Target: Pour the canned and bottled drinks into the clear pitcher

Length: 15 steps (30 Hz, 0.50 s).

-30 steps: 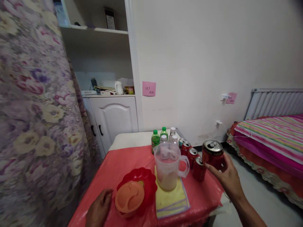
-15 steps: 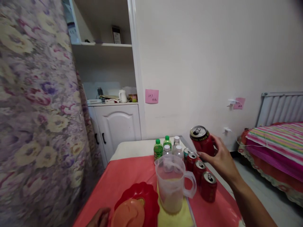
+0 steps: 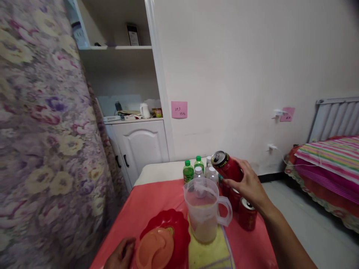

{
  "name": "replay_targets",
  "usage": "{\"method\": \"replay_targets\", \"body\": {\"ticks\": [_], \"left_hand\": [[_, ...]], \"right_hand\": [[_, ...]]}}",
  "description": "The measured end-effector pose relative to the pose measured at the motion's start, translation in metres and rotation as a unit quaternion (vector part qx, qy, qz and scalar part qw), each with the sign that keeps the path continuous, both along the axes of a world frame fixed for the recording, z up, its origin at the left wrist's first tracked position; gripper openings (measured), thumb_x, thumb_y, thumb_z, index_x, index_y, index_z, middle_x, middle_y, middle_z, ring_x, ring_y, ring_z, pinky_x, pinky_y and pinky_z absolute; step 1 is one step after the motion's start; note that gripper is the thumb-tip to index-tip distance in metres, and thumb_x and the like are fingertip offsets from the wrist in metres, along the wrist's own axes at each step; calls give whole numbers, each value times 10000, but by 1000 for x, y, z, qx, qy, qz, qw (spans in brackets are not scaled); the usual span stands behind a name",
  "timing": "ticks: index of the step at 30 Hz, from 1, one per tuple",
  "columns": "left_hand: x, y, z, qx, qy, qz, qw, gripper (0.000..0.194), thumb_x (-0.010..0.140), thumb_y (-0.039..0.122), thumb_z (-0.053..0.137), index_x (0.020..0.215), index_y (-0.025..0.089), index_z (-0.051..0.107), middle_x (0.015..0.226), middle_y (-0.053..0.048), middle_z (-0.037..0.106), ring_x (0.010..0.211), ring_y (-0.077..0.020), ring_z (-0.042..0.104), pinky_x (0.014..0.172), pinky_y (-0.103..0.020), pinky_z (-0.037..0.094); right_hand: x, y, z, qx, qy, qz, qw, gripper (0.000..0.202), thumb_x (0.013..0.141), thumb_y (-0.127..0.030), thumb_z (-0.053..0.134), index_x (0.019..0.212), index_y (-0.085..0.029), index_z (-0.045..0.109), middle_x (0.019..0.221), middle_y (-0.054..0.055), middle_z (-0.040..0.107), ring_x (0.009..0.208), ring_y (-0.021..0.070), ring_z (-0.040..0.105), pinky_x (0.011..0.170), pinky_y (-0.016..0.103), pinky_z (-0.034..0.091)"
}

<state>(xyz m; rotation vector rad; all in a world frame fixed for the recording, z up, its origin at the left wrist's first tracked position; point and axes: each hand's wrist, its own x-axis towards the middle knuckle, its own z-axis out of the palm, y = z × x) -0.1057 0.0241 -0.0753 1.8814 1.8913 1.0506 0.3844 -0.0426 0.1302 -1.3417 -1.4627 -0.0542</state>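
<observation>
My right hand [image 3: 248,183] grips a red drink can [image 3: 229,168] by its side, tilted to the left with its opened top facing the upper left. The can is above and behind the clear plastic pitcher [image 3: 202,220], which holds some cloudy liquid and has its handle on the right. More red cans stand below my right hand, the nearest can [image 3: 248,216] beside the pitcher's handle. Beside the red scalloped plate [image 3: 182,235] and the orange divided dish [image 3: 155,248] on it, my left hand [image 3: 121,254] rests with curled fingers and nothing visible in it.
Several bottles stand behind the pitcher, among them a green-capped bottle [image 3: 188,171] and a white-capped bottle [image 3: 198,172]. A yellow cloth [image 3: 209,256] lies under the pitcher on the red tablecloth [image 3: 157,196]. The floral curtain [image 3: 47,142] hangs at left; a bed [image 3: 331,164] is at right.
My right hand has moved left and tipped the can further towards the pitcher. The left hand stays by the plate. The view has shifted slightly.
</observation>
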Motion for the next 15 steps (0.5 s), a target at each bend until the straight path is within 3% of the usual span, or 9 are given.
{"method": "replay_targets", "body": {"ticks": [7, 15], "left_hand": [[6, -5, 5, -8, 6, -1, 1000, 379, 826, 514, 481, 898, 253, 746, 970, -36, 844, 908, -261, 791, 762, -279, 601], [8, -6, 5, -12, 15, -3, 1000, 367, 837, 496, 471, 924, 251, 730, 973, -39, 840, 902, -254, 789, 761, -279, 590]], "right_hand": [[-6, -1, -3, -28, -18, 51, 998, 645, 729, -191, 671, 1360, -223, 545, 1267, 108, 590, 1201, 306, 590, 1073, 502, 457], [-9, 1, -8, -50, -73, 51, 995, 674, 715, -166, 630, 1382, -200, 540, 1264, 120, 550, 1180, 315, 585, 1059, 514, 475]]}}
